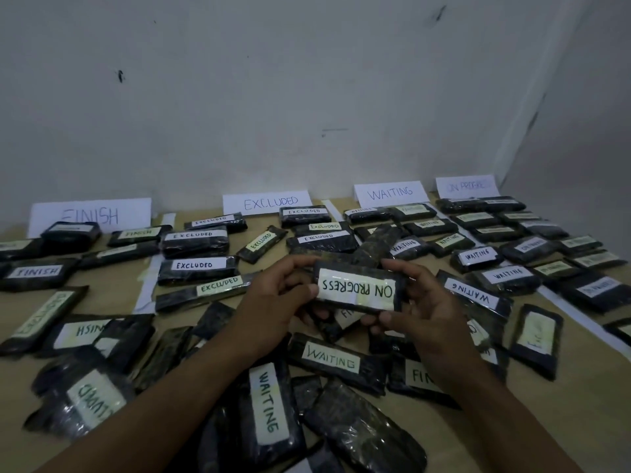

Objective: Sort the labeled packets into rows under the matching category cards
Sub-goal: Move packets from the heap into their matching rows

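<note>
Above the near pile at mid-bench, both hands' fingers [386,317] pinch the ON PROGRESS packet [358,289], long axis left-right, label upside down; its card [466,186] stands far right, nearer the right hand [426,302].

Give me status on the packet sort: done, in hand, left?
Done: rows already sit under the FINISH card, EXCLUDED card, WAITING card and ON PROGRESS card. In hand: left hand and right hand hold an ON PROGRESS packet. Left: the unsorted pile nearest the camera.
</note>
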Demonstrator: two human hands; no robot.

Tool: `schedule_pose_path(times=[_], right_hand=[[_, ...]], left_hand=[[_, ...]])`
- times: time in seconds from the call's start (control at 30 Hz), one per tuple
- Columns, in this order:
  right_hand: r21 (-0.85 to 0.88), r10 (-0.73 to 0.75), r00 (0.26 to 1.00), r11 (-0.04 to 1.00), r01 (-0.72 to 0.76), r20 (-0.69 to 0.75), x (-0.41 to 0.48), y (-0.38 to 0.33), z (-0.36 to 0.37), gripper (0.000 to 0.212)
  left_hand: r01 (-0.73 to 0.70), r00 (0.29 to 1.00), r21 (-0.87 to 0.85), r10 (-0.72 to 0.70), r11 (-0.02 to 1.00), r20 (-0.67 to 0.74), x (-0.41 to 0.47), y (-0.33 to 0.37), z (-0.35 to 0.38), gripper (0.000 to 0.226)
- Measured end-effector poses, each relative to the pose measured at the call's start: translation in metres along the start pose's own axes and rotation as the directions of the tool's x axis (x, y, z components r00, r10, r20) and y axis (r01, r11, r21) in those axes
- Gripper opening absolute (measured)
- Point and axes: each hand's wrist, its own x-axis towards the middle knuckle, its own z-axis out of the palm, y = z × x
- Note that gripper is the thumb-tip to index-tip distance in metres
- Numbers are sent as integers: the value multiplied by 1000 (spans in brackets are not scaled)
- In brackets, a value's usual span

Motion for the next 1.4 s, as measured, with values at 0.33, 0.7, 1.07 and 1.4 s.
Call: schedule_pose_path(times=[0.33,0.7,1.07,1.4], right_hand=[[-104,23,1000,994,-21,11,-3,2,4,35],[-1,31,998,1000,-31,51,-9,-2,10,30],[-131,-119,924,988,76,-362,-8,-49,-87,32],[-408,-245,558,894,-187,-793,14,-60,-319,34]], left_hand=[[-9,996,-143,-5,990,-95,3,4,-1,12],[-106,921,180,29,978,388,-5,17,9,86],[-410,817,460,93,787,569,51,28,89,74],[-714,642,536,115,450,758,78,-25,178,43]])
